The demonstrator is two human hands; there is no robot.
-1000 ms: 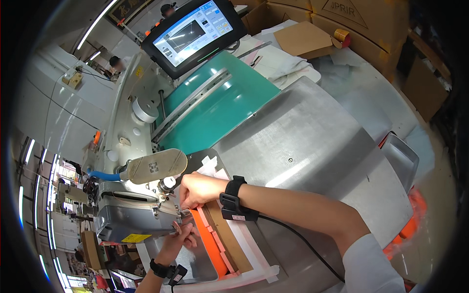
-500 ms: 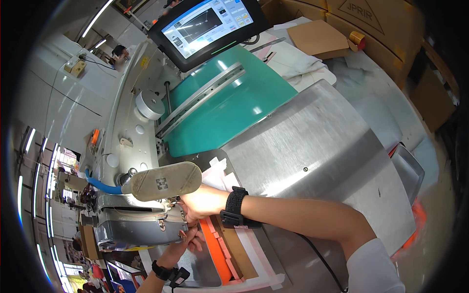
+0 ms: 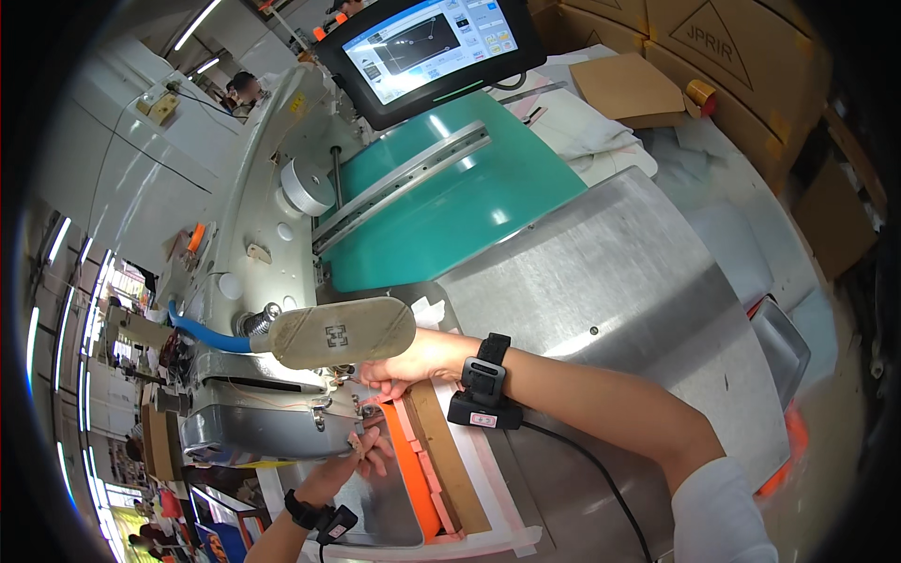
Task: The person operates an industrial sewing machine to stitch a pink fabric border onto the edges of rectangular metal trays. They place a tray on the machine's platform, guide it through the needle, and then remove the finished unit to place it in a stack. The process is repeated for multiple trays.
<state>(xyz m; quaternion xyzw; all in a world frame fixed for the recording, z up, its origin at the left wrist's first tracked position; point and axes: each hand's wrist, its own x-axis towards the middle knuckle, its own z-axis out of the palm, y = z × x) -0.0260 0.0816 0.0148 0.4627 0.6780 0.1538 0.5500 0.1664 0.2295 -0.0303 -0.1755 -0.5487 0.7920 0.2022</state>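
My right hand (image 3: 413, 361) reaches in from the right beside the sewing machine head (image 3: 272, 413), partly behind a beige oval lamp (image 3: 343, 333). Its fingers are curled together near the needle area; whatever they pinch is too small to make out. Lower down, my left hand (image 3: 366, 458) is by the underside of the head, fingers apart, and its thumb side meets a small brownish part there. Just right of that hand lies an orange strip (image 3: 405, 455) edged with pink blocks (image 3: 432, 474), alongside a brown board (image 3: 453, 464). Both wrists wear black straps with small boxes.
A brushed metal plate (image 3: 601, 291) covers the right side. Behind it are a green panel (image 3: 450, 206) with a metal rail (image 3: 404, 183) and a tilted touchscreen (image 3: 427, 52). Cardboard boxes (image 3: 741, 56) stand at the back right. A black cable (image 3: 601, 469) trails from my right wrist.
The view has shifted, so the scene sits slightly further right. My right hand has drawn back from my left and turned at the wrist, uncovering more of the orange strip's upper end.
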